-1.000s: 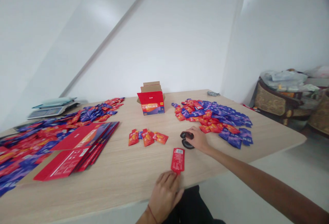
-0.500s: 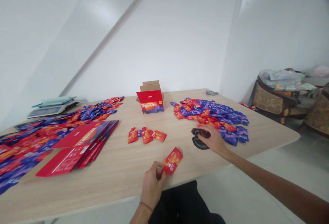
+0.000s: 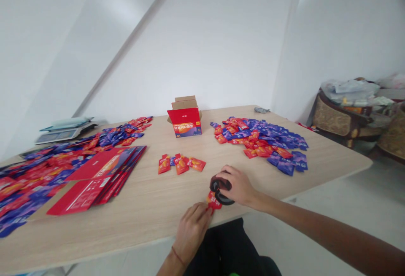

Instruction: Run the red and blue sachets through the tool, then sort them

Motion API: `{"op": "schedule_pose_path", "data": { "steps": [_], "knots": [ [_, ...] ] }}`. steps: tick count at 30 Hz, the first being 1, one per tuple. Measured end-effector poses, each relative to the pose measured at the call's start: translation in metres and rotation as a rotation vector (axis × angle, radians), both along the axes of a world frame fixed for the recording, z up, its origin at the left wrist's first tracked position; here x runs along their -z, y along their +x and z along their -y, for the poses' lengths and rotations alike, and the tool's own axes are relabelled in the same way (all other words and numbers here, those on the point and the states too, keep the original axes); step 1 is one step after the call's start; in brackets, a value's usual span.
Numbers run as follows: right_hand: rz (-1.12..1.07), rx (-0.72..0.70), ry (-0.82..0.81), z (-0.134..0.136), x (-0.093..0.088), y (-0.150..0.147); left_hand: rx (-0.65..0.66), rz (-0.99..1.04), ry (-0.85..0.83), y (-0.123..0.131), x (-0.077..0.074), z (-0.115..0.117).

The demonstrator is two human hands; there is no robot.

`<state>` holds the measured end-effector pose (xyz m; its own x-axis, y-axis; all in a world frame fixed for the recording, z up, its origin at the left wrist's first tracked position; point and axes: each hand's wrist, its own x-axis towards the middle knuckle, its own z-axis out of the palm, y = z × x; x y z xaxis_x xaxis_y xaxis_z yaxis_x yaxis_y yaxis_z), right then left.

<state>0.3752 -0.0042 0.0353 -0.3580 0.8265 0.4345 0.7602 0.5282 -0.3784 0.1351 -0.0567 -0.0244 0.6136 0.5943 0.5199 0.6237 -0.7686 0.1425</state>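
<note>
Near the table's front edge, my left hand point(image 3: 193, 226) pinches the near end of a red sachet point(image 3: 215, 201) with an orange print. My right hand point(image 3: 238, 185) is closed round a black, rounded tool point(image 3: 225, 198) with a curved lower part; its exact kind is unclear. The tool is over the sachet's far side and hides part of it. Whether it presses on the sachet I cannot tell. Just beyond my hands, several red sachets point(image 3: 181, 164) lie in a row, with a blue sachet point(image 3: 172, 161) partly beneath them.
An open red carton point(image 3: 187, 129) stands at the back of the table point(image 3: 142, 225). A heap of red and blue sachets point(image 3: 268, 134) lies right; another heap point(image 3: 104, 139) spreads left, beside flattened cartons point(image 3: 98, 174). A scale point(image 3: 63, 134) stands back left. An armchair point(image 3: 335, 113) holds plastic bags.
My right hand has brought the black tool left and nearer, from beside the right heap to over the sachet. My left hand now holds the sachet lower and flatter against the table.
</note>
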Motion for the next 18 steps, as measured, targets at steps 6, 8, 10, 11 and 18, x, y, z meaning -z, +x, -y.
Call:
{"op": "schedule_pose_path", "data": {
  "steps": [6,8,10,11,18],
  "knots": [
    [0.237,-0.165,-0.03,-0.006,0.029,-0.039,0.005,0.138,-0.076,-0.002,0.013,-0.001],
    [0.293,-0.128,-0.018,-0.018,0.033,-0.032,0.015,0.157,-0.071,-0.003,0.013,-0.001],
    [0.325,-0.048,-0.011,-0.034,0.033,-0.015,0.018,0.157,-0.076,-0.003,0.012,-0.001],
    [0.338,0.0,-0.014,-0.043,0.033,-0.004,0.016,0.152,-0.079,-0.003,0.011,-0.001],
    [0.217,0.149,0.047,-0.058,0.007,0.033,0.004,0.134,-0.071,-0.004,0.015,-0.001]
  ]
}}
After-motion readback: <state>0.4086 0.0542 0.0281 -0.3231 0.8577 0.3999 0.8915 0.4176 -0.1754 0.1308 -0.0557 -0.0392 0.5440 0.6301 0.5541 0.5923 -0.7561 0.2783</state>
